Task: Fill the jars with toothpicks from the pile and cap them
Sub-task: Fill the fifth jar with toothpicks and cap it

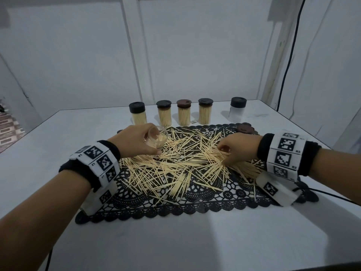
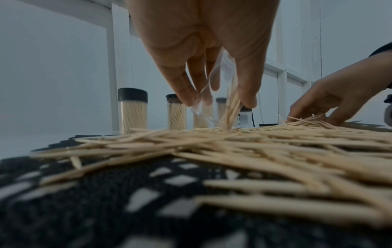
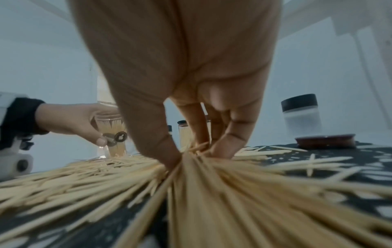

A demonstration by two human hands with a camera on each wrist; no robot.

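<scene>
A black lace placemat (image 1: 197,204) with scalloped edges lies on the white table (image 1: 175,241) (its openwork shows the tabletop through). A black cable (image 1: 289,55) hangs down the pale wall (image 1: 78,55) at the right. Patterned floor tiles (image 1: 9,128) show past the table's left edge.

I see a white desk (image 1: 58,133) carrying everything. A black lace mat (image 1: 195,202) lies at its centre, directly on the surface. Along the far side, from about 11 o'clock to 12 o'clock, four capped jars full of toothpicks (image 1: 184,113) stand upright in a row, just behind the mat's far edge. At about 1 o'clock a capped empty jar (image 1: 237,109) stands apart from that row. A black cable (image 1: 332,195) lies on the desk at 3 o'clock.
</scene>
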